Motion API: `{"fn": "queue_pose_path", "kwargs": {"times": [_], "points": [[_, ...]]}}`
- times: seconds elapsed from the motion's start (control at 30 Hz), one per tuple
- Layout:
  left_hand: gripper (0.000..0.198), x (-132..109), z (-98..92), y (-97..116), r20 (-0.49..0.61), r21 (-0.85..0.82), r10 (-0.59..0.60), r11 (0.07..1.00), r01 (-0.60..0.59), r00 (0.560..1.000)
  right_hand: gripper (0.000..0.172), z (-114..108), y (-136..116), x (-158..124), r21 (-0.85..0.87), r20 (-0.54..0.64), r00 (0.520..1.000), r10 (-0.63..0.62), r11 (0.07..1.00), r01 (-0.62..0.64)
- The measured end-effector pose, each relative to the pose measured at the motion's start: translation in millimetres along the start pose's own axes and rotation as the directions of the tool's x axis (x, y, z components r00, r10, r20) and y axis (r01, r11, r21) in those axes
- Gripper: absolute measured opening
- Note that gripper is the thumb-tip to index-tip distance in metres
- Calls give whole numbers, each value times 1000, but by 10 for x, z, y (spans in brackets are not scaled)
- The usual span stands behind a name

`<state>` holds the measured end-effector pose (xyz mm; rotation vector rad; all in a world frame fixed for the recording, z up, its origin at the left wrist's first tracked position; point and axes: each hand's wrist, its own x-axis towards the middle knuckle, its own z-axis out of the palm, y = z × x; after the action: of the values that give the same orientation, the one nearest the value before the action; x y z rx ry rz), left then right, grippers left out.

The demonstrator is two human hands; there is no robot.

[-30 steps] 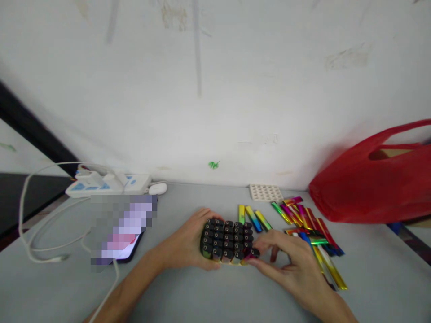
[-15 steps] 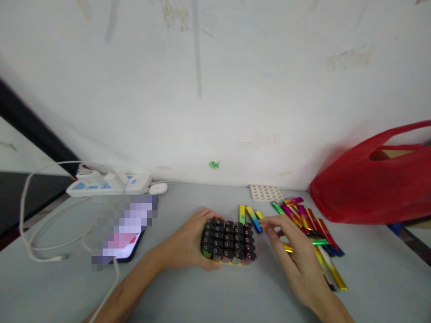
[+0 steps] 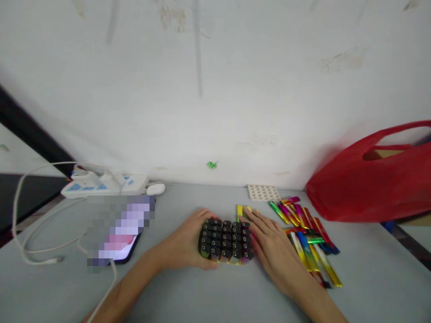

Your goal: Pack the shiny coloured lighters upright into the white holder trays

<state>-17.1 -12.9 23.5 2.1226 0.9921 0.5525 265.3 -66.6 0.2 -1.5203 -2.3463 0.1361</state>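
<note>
A tight block of black-capped sticks stands upright on the table in rows, each cap showing a small round hole. My left hand is wrapped round its left side, thumb at the front and fingers behind. Against the block's right side lies my right hand, fingers stretched out and together, gripping nothing that I can see. Its fingertips reach the back right corner and partly cover a few yellow sticks. Right of that hand is a loose pile of shiny coloured sticks, in gold, red, green, blue and purple.
A white grid tray with holes lies by the wall. At the right stands a red bag. On the left are a phone, partly blurred out, a white power strip, a small white case and a looping white cable.
My right hand has moved left from the loose sticks to the block, its bent fingers now straightened along the side. My left hand keeps its hold. The view has shifted slightly.
</note>
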Motion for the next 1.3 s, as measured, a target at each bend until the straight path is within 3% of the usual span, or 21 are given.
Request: {"fn": "queue_pose_path", "kwargs": {"times": [0.4,1.3], "points": [[75,5,-7,6,15,-21,-5,1000,5,1000,44,24,55,-53,30,-74,997,23,999,-21],[78,-20,-31,36,17,-51,-26,998,27,1000,31,-58,137,-68,-73,-220,970,100,990,-118]]}}
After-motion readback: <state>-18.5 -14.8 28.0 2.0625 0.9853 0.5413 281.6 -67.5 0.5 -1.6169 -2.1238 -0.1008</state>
